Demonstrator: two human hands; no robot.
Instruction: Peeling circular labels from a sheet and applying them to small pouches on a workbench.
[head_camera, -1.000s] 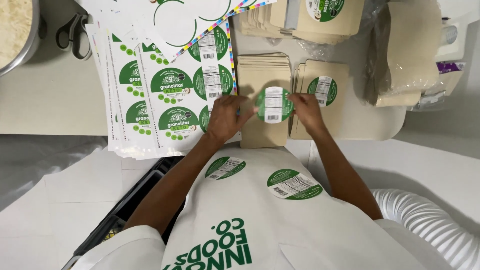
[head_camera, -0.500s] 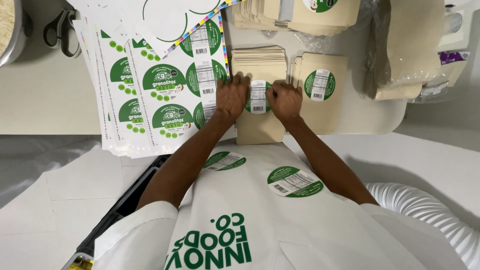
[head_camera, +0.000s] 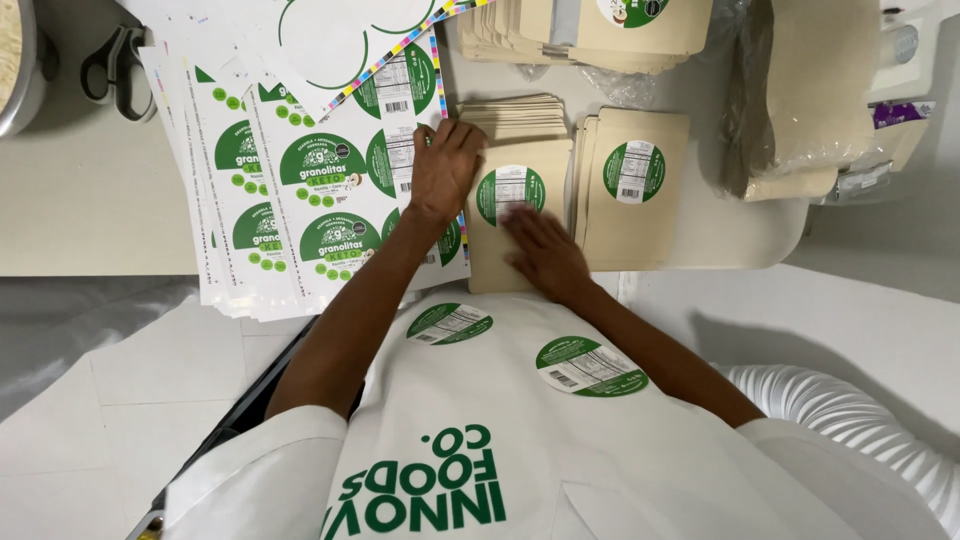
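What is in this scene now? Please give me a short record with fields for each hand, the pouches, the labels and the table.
left hand: left hand rests flat on the top left corner of the tan paper pouch and the sheet edge
right hand: right hand presses flat on the pouch, below its round green label
neighbour pouch: second labelled tan pouch lies beside it, to the right
label sheets: white sheets of green round labels, left of the pouches
scissors: grey scissors, far left
table: pale tabletop

two hands (head_camera: 445, 170), perhaps four round labels (head_camera: 510, 193)
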